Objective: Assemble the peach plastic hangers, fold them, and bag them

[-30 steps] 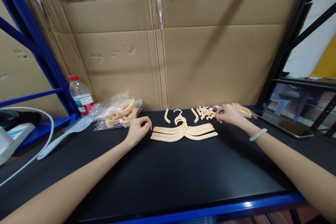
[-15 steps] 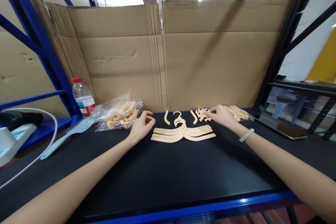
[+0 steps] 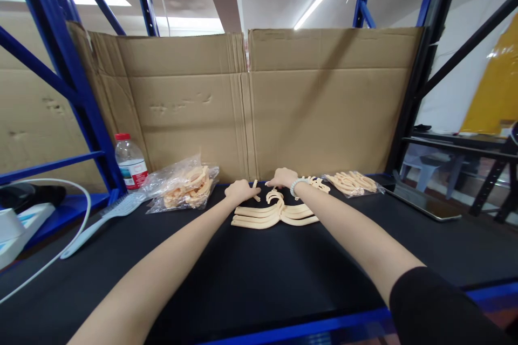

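Observation:
A short stack of cream plastic hangers [image 3: 259, 217] lies on the black table, their hooks pointing away from me. My left hand [image 3: 240, 191] has its thumb and fingers closed at a loose curved hanger arm [image 3: 256, 185] behind the stack's left side. Just beyond the stacked hooks, my right hand [image 3: 283, 178] reaches down with its fingers together over the spot of a loose hanger hook, which it mostly hides. Partly behind the right wrist lie another curved arm [image 3: 280, 192] and a pile of small cream pieces [image 3: 319, 184].
At the left are a clear bag of cream parts [image 3: 188, 188], a pale blue brush [image 3: 109, 216], a bottle with a red cap [image 3: 130, 164] and a power strip with a white cable. A second bag [image 3: 352, 183] and a phone-like slab [image 3: 423, 202] lie right. Cardboard [image 3: 324, 113] stands behind.
My right hand has moved left from the small pieces to the loose hook. My left hand has shifted right to the loose curved arm. The camera view has tilted up slightly.

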